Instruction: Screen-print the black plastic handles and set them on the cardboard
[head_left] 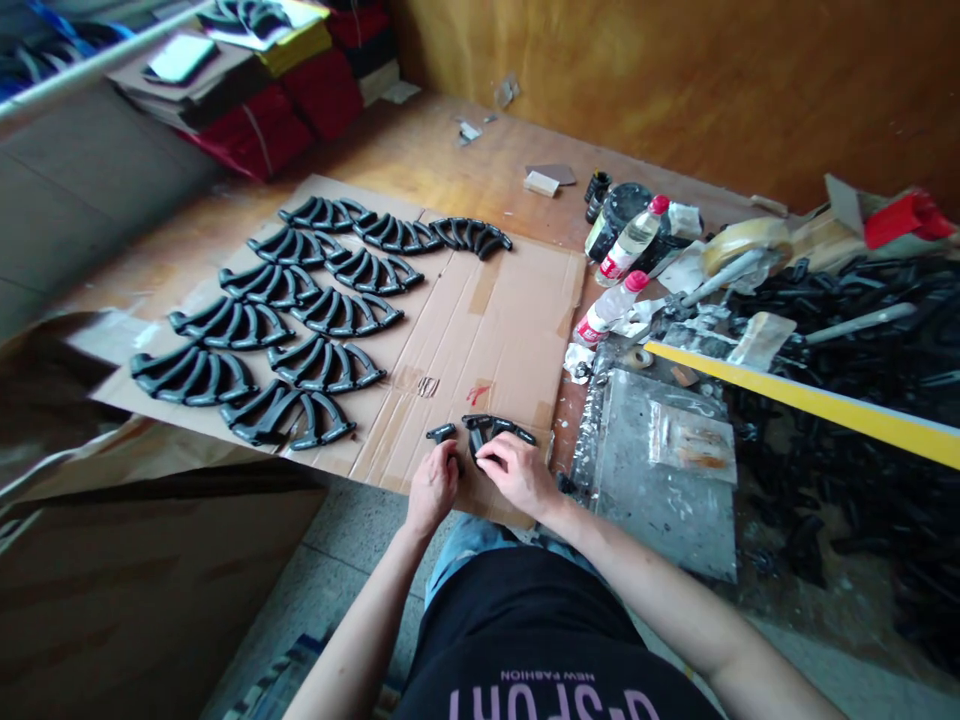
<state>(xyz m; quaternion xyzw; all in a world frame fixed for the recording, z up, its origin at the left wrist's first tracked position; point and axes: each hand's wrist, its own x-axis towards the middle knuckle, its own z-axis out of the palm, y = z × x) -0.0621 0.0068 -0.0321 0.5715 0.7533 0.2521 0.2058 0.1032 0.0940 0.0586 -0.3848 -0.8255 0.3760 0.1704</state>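
Eleven or so fans of black curved pieces (300, 310) lie in rows across the far and left part of a flattened cardboard sheet (480, 330), which covers a wooden tabletop (420, 150). Right of the sheet: a big heap of loose black parts (862, 400), crossed by a yellow strip (810, 402). Nearer, a grey plate (660, 470) smeared with residue. Beyond it two clear bottles (619, 275) with red caps, a dark tub, a tape roll.

Near edge of the sheet, middle: one small fan (495, 428), partly built, well apart from the finished rows. Right hand (517, 475) rests on its near side, fingers curled over the lower ends of the pieces, pinching them together. Left hand (433, 487) sits just beside it, fingers closed on something small between the two hands; what exactly is hidden. A single short black piece (441, 432) lies loose just above the left hand, not touched.

Risks, as a judgement:
- The fan lies at the very edge of the sheet; a nudge toward the body could tip it off onto the floor.
- Pieces pinched only at one end may splay or slip out of line if the grip eases.
- The smeared plate is close to the right wrist; a sideways reach could pick up residue.
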